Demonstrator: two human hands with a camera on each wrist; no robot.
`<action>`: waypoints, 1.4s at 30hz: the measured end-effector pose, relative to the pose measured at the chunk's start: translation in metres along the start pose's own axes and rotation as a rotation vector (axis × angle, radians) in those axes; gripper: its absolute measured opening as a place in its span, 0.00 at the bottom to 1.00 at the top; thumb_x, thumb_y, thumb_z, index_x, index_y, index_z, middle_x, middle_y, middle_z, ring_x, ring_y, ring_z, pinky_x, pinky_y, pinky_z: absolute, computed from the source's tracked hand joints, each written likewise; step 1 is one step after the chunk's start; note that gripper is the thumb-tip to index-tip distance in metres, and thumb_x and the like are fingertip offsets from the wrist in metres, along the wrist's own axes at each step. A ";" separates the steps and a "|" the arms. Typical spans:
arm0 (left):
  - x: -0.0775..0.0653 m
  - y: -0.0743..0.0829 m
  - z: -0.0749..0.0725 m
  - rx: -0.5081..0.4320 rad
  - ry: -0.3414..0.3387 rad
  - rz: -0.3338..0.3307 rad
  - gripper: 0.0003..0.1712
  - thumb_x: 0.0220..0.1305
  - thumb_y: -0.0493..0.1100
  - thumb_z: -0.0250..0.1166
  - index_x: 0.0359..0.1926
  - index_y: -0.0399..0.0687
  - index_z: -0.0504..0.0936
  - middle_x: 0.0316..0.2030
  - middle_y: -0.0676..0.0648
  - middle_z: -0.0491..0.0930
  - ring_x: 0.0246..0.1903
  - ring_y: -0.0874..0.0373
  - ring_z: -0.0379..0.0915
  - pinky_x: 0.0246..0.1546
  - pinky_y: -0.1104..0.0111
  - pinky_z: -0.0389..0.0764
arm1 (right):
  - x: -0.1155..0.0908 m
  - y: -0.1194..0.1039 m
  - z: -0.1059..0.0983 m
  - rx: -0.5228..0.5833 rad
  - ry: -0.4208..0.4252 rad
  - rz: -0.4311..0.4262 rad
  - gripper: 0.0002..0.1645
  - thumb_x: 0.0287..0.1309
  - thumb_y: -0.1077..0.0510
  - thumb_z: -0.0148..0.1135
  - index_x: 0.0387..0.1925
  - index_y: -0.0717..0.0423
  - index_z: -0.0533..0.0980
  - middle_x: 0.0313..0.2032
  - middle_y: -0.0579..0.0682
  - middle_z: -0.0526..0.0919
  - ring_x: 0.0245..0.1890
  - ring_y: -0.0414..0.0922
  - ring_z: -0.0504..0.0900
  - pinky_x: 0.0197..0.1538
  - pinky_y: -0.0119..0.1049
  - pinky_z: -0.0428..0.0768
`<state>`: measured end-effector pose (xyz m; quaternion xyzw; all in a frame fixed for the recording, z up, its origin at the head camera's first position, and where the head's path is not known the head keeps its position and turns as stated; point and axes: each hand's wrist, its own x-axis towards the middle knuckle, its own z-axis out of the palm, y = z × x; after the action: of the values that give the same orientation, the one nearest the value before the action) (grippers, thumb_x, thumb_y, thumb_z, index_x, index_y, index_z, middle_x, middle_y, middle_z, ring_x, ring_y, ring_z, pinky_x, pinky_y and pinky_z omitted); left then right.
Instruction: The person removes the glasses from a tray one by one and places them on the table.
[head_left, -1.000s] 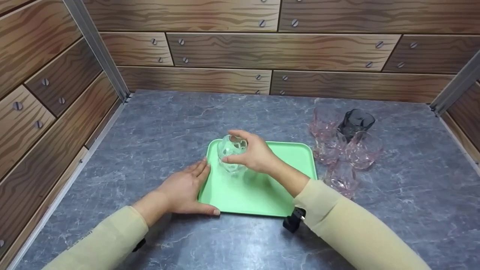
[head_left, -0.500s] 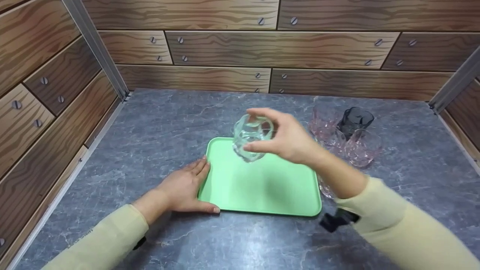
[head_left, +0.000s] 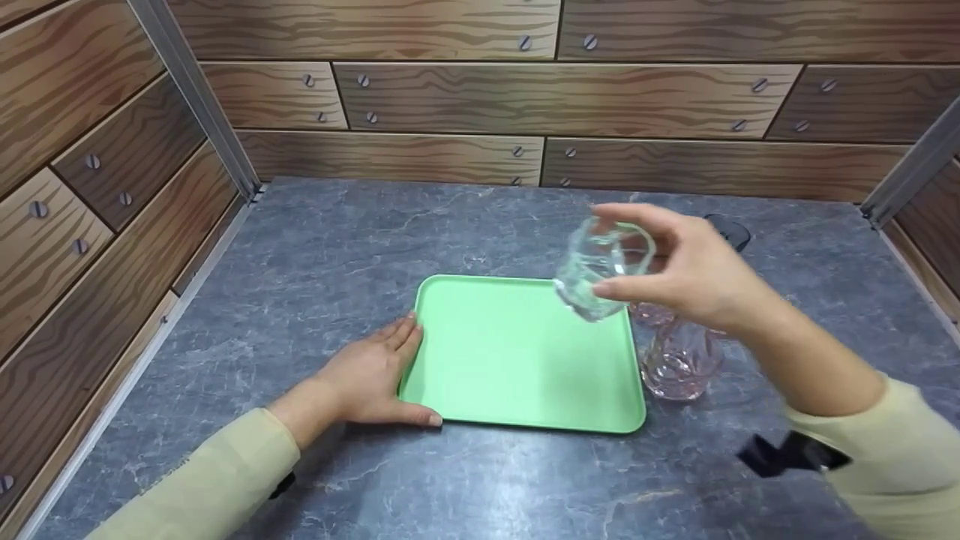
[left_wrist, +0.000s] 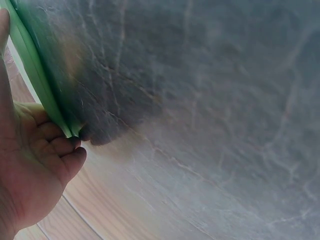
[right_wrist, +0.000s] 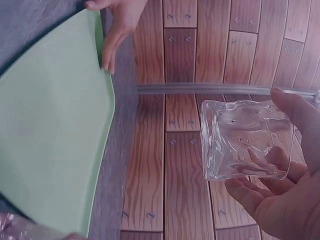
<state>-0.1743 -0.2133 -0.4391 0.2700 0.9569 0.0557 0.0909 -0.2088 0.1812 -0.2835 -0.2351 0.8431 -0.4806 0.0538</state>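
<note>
My right hand (head_left: 697,274) holds a clear, wavy-sided drinking glass (head_left: 589,281) between thumb and fingers. The glass is up in the air, tilted, and overlaps the right back corner of a light green tray (head_left: 510,352). In the right wrist view the same glass (right_wrist: 247,140) has nothing in it. My left hand (head_left: 367,382) lies at the tray's left front corner, fingers along the left edge and thumb along the front edge. The left wrist view has the left hand's fingertips right at the green rim (left_wrist: 37,65).
Pink-tinted glasses stand right of the tray: one in front (head_left: 681,367), another partly visible behind it (head_left: 651,313). A dark grey glass (head_left: 731,232) shows its rim behind my right hand, which hides others. Wood-patterned walls (head_left: 442,97) enclose the marbled table (head_left: 337,225).
My right hand has lifted the clear glass off the tray and carried it to the right, toward the pink glasses. My left hand has stayed at the tray's corner.
</note>
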 end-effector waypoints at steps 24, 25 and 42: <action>0.002 0.001 0.001 -0.004 -0.010 -0.006 0.80 0.53 0.91 0.56 0.83 0.30 0.50 0.82 0.30 0.45 0.81 0.37 0.46 0.77 0.49 0.61 | -0.092 0.096 -0.096 -0.195 0.190 0.016 0.51 0.52 0.71 0.81 0.77 0.53 0.71 0.57 0.39 0.83 0.42 0.37 0.84 0.33 0.28 0.82; 0.002 0.000 0.001 -0.007 -0.009 -0.006 0.80 0.53 0.91 0.56 0.83 0.31 0.50 0.82 0.30 0.45 0.81 0.37 0.46 0.77 0.49 0.61 | -0.095 0.099 -0.097 -0.193 0.196 0.024 0.51 0.52 0.71 0.81 0.76 0.54 0.71 0.57 0.39 0.83 0.44 0.37 0.84 0.34 0.28 0.83; 0.001 -0.001 0.000 0.006 -0.014 -0.006 0.81 0.53 0.92 0.54 0.83 0.31 0.50 0.82 0.30 0.45 0.81 0.37 0.47 0.77 0.49 0.62 | -0.116 0.155 -0.095 -0.162 0.134 0.077 0.48 0.55 0.68 0.80 0.76 0.55 0.70 0.58 0.36 0.82 0.41 0.37 0.84 0.32 0.32 0.84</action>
<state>-0.1760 -0.2138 -0.4396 0.2679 0.9572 0.0505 0.0969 -0.1899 0.3738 -0.3788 -0.1736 0.8892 -0.4232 -0.0033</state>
